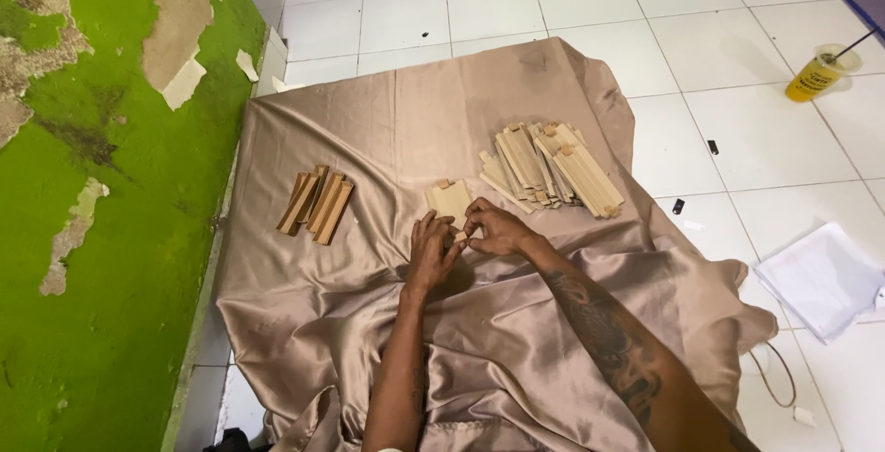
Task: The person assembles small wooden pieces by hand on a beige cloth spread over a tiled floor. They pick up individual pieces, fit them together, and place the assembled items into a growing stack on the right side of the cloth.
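A small flat panel of pale wooden slats [450,201] lies on the beige satin cloth [387,120] in the middle. My left hand [431,251] and my right hand [493,229] meet at the panel's near edge, fingers pinched together on a small wooden piece [458,235]. Which hand carries it I cannot tell. To the right lies a heap of pale wooden sticks [551,168]. To the left lie several darker brown wooden strips [316,203].
A green wall with peeling paint [92,231] runs along the left. White floor tiles [719,139] surround the cloth. A yellow drink cup with a straw [817,74] stands at the far right, folded white paper [820,277] lies nearer, and a cable [779,378] beside the cloth.
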